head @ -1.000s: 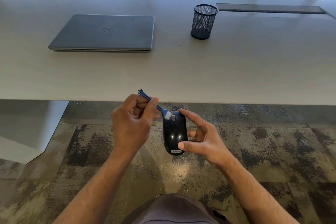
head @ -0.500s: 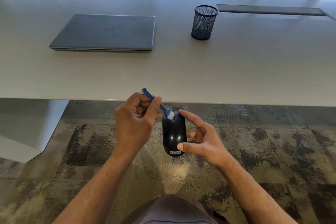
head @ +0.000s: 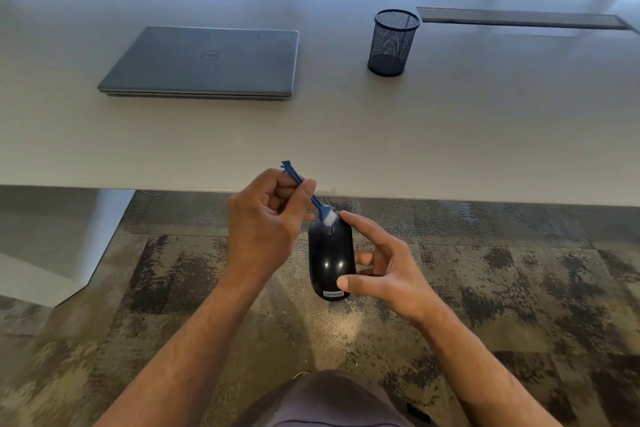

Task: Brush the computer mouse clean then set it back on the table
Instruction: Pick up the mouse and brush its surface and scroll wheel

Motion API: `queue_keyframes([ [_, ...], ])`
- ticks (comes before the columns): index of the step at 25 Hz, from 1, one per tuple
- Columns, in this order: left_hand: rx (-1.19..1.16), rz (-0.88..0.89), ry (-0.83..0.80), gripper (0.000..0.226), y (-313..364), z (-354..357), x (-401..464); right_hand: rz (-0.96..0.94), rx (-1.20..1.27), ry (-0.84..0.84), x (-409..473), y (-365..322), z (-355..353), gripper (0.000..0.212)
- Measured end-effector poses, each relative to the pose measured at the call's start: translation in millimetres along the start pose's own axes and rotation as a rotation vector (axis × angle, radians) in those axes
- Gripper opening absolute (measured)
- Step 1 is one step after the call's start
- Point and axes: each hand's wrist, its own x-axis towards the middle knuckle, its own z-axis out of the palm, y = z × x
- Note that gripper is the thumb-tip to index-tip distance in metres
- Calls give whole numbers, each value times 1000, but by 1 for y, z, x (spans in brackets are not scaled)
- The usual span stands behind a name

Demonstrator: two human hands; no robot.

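risk is a drop: right hand (head: 381,263) pinches the black lenovo mouse (head: 330,256) only by its ends, over the carpet (head: 519,288), short of the table (head: 415,149). left hand (head: 266,218) holds the blue brush (head: 313,199) on the wheel; a hard push can tip it out.

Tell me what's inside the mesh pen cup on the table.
Through the mesh, the pen cup looks empty, and nothing sticks out above its rim. Its floor is too dark to rule out something small lying flat.

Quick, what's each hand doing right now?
Left hand: closed, pinching the blue brush.
Right hand: closed, holding the black mouse.
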Motion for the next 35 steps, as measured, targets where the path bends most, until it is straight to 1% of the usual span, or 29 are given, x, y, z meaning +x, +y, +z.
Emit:
queue_keyframes([
  [6, 60, -57, 46, 9, -8, -8, 7, 14, 16, 13, -1, -1, -3, 89],
  [11, 6, -36, -7, 8, -4, 1, 4, 6, 2, -10, -1, -2, 1, 87],
  [17, 44, -134, 40, 9, -13, -10, 11, 8, 37, 3, -4, -2, 1, 90],
  [22, -80, -153, -43, 8, -8, -7, 9, 13, 49, 0, -3, -1, 3, 89],
  [26, -60, -202, -19, 8, -12, -10, 8, 13, 50, 2, -4, -1, 3, 88],
  [29, -74, -194, -2, 7, -12, -17, 11, 12, 34, 5, -5, -2, 1, 88],
  [33, -162, -166, -95, 13, -7, -13, 6, 19, 39, 26, -4, -3, 3, 87],
  [35, -163, -192, -103, 14, -8, -10, 3, 20, 44, 29, -5, -3, 3, 87],
])
